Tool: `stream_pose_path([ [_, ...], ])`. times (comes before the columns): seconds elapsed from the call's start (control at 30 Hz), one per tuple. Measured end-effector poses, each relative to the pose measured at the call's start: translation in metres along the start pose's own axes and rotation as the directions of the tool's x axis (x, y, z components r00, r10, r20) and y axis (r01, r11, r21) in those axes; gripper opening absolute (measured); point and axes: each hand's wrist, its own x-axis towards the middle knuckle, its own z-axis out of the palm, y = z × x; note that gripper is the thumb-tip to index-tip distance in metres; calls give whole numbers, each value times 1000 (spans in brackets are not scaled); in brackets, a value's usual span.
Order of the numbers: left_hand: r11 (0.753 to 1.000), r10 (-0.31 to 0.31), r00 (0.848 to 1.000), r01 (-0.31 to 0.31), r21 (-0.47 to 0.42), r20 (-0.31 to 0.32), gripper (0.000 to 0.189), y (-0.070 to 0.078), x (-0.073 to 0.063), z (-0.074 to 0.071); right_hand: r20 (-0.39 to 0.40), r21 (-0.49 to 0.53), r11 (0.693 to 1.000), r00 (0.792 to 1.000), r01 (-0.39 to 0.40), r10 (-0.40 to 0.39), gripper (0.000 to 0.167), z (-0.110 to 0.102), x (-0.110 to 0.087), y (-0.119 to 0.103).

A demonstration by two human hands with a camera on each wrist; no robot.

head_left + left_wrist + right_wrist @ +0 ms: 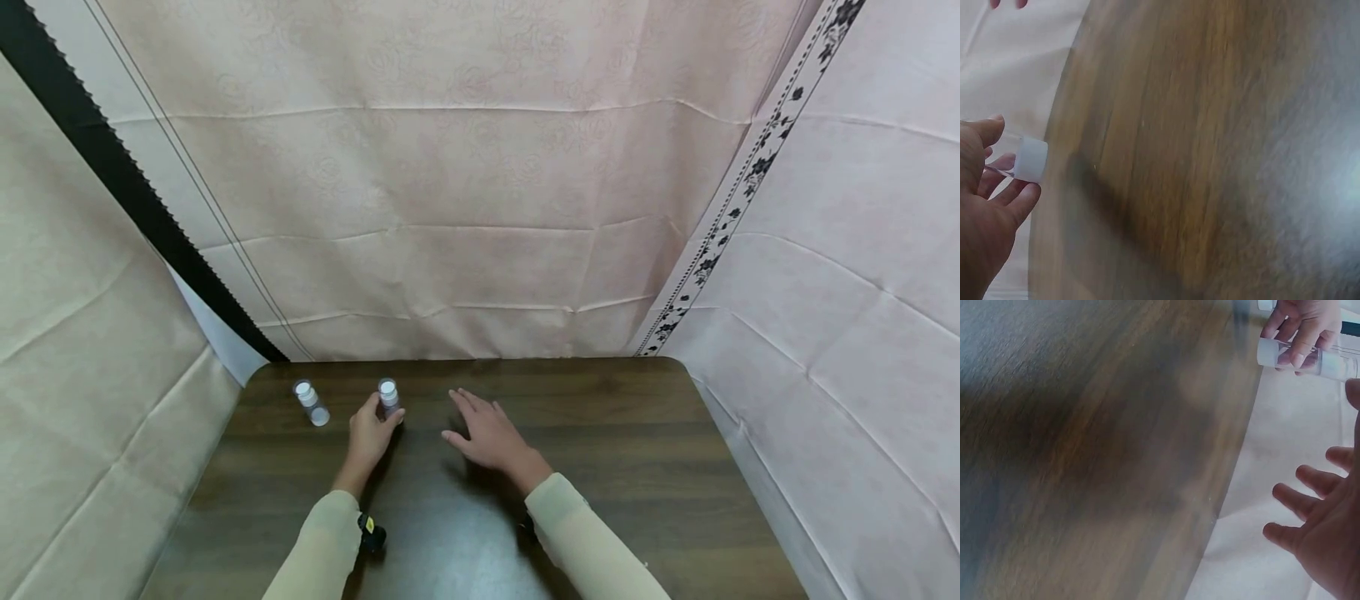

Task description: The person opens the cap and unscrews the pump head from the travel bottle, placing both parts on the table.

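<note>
The clear white-capped bottle is near the table's far edge, pinched by the left hand — if it touches the wood, I cannot tell. The second bottle already stands free, to its left; for this one, release seems left. The right hand is spread — holding nothing.
</note>
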Motion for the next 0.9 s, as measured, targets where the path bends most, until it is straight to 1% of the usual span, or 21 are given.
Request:
stream_pose_path([
  [0.13,999,23,1000,-23,-30,3,33,9,-5,6,-49,4,999,998,44,-44,74,-6,-4,1],
  [0.2,998,30,999,-30,-59,10,33,15,-8,10,-78,5,998,995,60,-60,73,-9,-7,2],
  [0.37,992,53,998,-50,-114,22,34,28,-19,17,-128,24,997,990,70,-66,73,-17,-15,4],
  [0.53,987,109,994,-106,-123,25,35,36,-30,25,-157,49,997,986,61,-53,73,-25,-24,9],
  [0.73,980,161,986,-153,-126,49,34,50,-41,34,-186,65,996,981,67,-54,73,-35,-37,15],
  [0.8,977,191,980,-184,-111,52,34,55,-44,36,-204,59,995,977,79,-65,72,-37,-41,18],
  [0.9,967,246,968,-241,-85,57,35,64,-49,38,-224,56,995,972,84,-69,71,-41,-47,21],
])
